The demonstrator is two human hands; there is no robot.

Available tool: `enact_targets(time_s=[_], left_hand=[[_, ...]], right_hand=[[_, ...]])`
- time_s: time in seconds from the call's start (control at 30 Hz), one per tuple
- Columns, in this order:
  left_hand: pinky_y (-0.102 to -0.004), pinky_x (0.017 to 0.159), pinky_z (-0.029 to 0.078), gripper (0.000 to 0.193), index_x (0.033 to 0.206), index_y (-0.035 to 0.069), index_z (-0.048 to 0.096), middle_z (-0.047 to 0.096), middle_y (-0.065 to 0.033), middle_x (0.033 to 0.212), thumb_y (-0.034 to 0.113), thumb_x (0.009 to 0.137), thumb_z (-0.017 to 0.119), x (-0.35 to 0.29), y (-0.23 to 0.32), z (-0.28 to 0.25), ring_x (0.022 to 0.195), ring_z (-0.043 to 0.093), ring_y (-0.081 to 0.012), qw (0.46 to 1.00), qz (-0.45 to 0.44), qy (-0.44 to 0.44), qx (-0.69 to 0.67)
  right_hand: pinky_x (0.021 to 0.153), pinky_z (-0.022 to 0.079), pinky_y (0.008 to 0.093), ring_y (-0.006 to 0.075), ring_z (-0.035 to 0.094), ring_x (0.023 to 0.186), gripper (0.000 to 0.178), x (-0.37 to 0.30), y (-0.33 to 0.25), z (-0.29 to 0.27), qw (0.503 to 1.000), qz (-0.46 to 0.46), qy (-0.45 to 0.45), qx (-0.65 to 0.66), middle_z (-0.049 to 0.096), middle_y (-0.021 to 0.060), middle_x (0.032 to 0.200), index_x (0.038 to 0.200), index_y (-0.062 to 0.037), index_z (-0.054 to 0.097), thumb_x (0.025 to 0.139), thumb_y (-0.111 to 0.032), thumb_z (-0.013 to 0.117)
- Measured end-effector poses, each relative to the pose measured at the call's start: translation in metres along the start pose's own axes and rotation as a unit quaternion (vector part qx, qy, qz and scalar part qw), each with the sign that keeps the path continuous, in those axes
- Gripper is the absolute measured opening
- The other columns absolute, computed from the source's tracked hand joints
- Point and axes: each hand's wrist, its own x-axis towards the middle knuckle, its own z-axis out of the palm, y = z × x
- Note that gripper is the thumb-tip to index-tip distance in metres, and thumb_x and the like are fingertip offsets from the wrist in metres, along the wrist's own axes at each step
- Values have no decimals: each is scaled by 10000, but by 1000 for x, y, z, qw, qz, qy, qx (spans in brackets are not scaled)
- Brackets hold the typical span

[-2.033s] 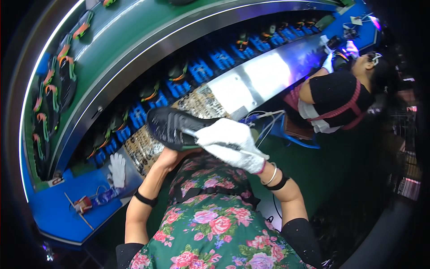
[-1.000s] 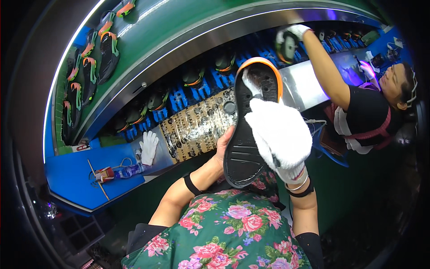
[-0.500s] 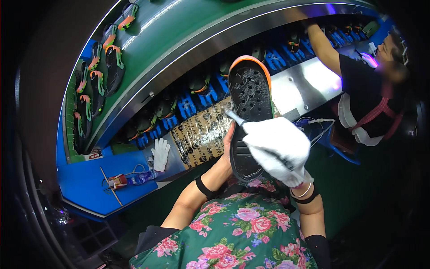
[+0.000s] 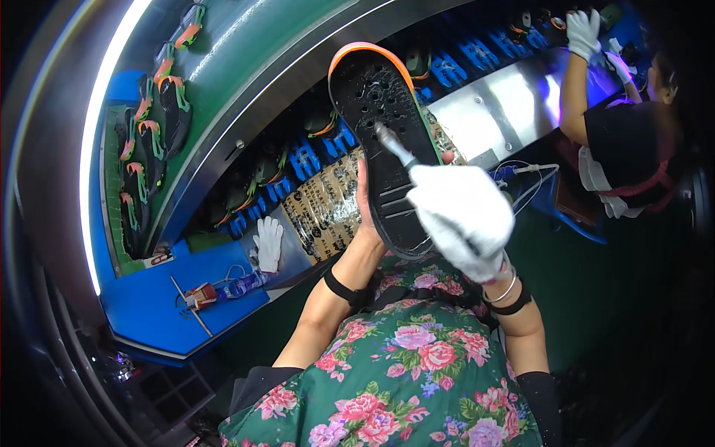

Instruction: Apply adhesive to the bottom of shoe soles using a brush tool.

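Shoe sole [image 4: 383, 179], black with an orange rim at its far end, is held up beyond the floral apron [image 4: 406, 350], that end pointing away from the person. The bare left hand [image 4: 366, 205] grasps it from below, thumb along one edge; a firm, steady hold here should stop it from twisting under each stroke. The gloved right hand [image 4: 463, 216] is closed around a brush [image 4: 401, 151], its tip over the holed part. Light, even strokes would probably serve best, working around the holes without letting liquid gather and staying clear of the orange rim. Beyond lies the film-covered cardboard [image 4: 328, 205]; a spare glove [image 4: 269, 243] rests to the left.
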Motion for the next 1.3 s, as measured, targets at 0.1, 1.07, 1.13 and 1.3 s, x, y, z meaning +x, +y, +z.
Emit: enact_targets(time_s=[0.1,1.07,1.13,1.3], left_hand=[[-640,1052,516,1044,1650,92,203,412,-321,1564,813,930,431,7,3,-9,1260,599,-518,997,-11,-64,41],[-622,989,571,1021,1608,68,313,533,-304,1439,805,923,488,38,16,-5,1272,590,-480,993,55,-99,45],[-615,988,575,1029,1613,58,298,522,-304,1451,799,926,495,35,19,-5,1275,589,-475,991,45,-105,63],[-608,1025,532,1041,1630,91,274,360,-120,1625,718,890,656,33,27,5,1337,484,-444,991,-11,-119,67]], right_hand=[[852,585,378,287,756,951,277,-12,-5,10,998,-26,-54,-12,779,142,1048,1037,-57,800,777,39,793],[809,600,372,279,757,947,234,-45,6,2,991,-39,-88,98,785,130,1067,991,-81,797,780,21,800],[805,601,372,278,759,939,217,-40,9,-4,978,12,-96,187,786,135,1046,981,-75,796,785,18,802],[792,601,366,278,762,925,179,-34,27,-8,990,3,-71,119,790,126,1010,951,-73,802,780,-23,824]])
